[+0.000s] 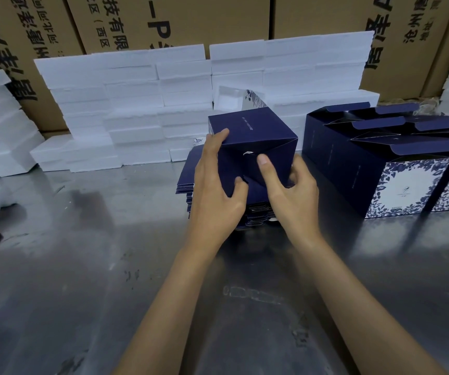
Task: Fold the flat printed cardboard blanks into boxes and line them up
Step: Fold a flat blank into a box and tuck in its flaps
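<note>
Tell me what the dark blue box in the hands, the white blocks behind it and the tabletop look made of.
Dark blue box: thin matte printed card, judging by its crisp creases.
White blocks: probably foam, with soft grainy edges.
Grey tabletop: likely metal sheet, with blurred reflections and scuffs.

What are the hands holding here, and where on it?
Both hold the half-folded navy box: the left hand grips its left side, and the right hand presses the bottom flaps shut.

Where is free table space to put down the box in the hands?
Bare table lies left of the blanks, before the foam, and near the forearms. The right is crowded by finished boxes; both hands hold the box.
</note>
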